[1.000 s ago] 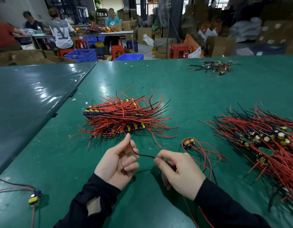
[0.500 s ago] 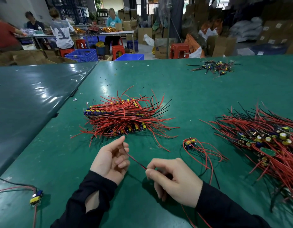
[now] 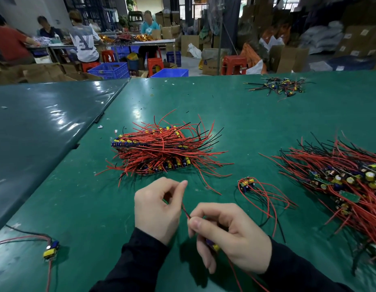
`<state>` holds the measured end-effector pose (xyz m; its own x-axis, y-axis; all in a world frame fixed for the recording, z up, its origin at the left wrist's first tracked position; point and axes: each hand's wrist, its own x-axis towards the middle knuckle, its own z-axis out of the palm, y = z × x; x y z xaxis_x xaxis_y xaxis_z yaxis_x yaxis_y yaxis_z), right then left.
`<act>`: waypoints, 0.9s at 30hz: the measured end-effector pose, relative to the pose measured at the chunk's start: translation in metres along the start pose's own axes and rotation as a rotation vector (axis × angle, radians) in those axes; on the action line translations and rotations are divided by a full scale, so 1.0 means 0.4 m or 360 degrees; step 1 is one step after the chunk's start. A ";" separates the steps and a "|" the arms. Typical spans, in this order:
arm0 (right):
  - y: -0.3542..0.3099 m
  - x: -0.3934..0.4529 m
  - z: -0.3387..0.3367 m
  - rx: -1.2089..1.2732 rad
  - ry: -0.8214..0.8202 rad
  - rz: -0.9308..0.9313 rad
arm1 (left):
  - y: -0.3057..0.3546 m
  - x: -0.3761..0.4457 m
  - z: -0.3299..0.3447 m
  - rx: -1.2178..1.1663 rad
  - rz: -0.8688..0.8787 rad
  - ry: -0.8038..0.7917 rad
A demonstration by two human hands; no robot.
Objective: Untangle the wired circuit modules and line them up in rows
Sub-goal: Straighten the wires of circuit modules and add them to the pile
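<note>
On a green work mat (image 3: 235,114) in a busy workshop, a lone circuit module (image 3: 51,249) lay at the near left edge, its red and black leads trailing away to the left. Further right, in the middle of the mat, a stacked bundle of modules (image 3: 161,150) sat with its wires fanned out to the right. Just in front of it, the person's left hand (image 3: 156,207) was curled, finger and thumb pinching a thin red wire (image 3: 185,210). That wire ran down to the right hand (image 3: 231,237), whose fingers were closed round a small held module (image 3: 213,246), only its blue and yellow edge showing under the palm. Both arms wore black sleeves. To the right of the hands, a small cluster of modules (image 3: 247,183) rested with looping red and black leads. At the right edge sprawled a large tangled heap (image 3: 341,178) of wired boards with capacitors. At the far right of the mat lay a smaller dark pile (image 3: 282,86). Beyond the table, seated workers (image 3: 83,42) sorted parts among blue crates (image 3: 111,70) and cartons.
</note>
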<state>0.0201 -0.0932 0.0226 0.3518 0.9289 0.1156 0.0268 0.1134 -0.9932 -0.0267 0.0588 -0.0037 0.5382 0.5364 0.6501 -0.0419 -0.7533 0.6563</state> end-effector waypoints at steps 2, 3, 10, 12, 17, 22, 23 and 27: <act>0.004 0.001 0.000 0.0021 -0.0012 0.0015 | -0.009 0.001 -0.001 0.0037 0.0031 0.0016; 0.007 0.002 0.000 0.0019 -0.0025 0.0026 | -0.012 0.003 -0.002 0.0040 0.0030 0.0036; 0.018 0.007 0.001 0.0097 -0.0163 0.0113 | 0.006 0.021 -0.008 -0.0377 -0.0412 0.0036; 0.020 0.011 -0.006 0.0157 -0.0071 0.0153 | 0.010 0.036 -0.016 -0.0769 -0.0762 -0.0020; 0.026 0.025 -0.033 0.0291 0.0188 0.0338 | 0.015 0.054 -0.033 -0.1206 -0.1153 -0.0150; 0.011 0.029 -0.042 0.0735 0.0161 0.0498 | 0.017 0.060 -0.038 -0.1640 -0.1444 -0.0437; 0.007 0.029 -0.044 0.0833 0.0174 0.0531 | 0.017 0.060 -0.040 -0.1713 -0.1459 -0.0473; 0.000 0.028 -0.050 0.0974 0.0157 0.0563 | 0.018 0.060 -0.039 -0.1727 -0.1358 -0.0412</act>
<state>0.0426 -0.0899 0.0238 0.3265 0.9136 -0.2425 -0.6243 0.0158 -0.7810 -0.0270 0.0721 0.0225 0.8600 0.4998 -0.1032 -0.1848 0.4933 0.8500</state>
